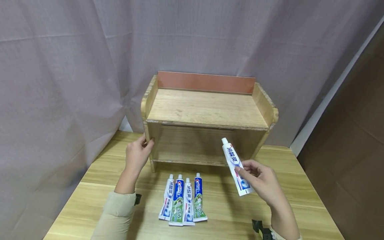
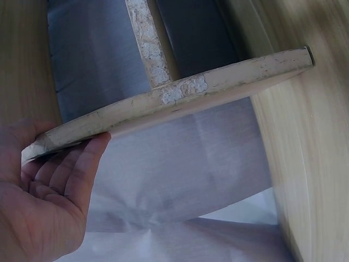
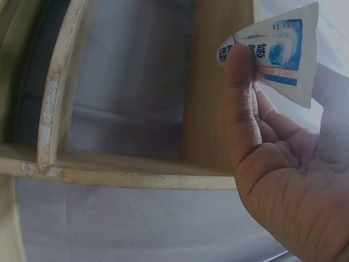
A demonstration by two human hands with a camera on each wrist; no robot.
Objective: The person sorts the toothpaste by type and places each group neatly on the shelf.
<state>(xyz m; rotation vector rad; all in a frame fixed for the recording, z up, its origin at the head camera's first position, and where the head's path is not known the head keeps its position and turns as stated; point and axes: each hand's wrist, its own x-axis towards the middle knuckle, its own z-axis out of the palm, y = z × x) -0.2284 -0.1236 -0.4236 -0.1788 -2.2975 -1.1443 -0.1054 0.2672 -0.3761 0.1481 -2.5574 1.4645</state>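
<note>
My right hand pinches a white and blue toothpaste tube between thumb and fingers, its cap tilted up towards a small wooden shelf. The tube is in the air, right of centre, in front of the shelf's lower opening. In the right wrist view the thumb presses across the printed face of the tube. My left hand grips the shelf's left side panel; in the left wrist view thumb and fingers lie on opposite sides of that panel.
Several toothpaste tubes lie side by side on the wooden table before the shelf, caps away from me: two white ones alternate with two blue and green ones. A grey curtain hangs behind the shelf. A brown surface stands at the right.
</note>
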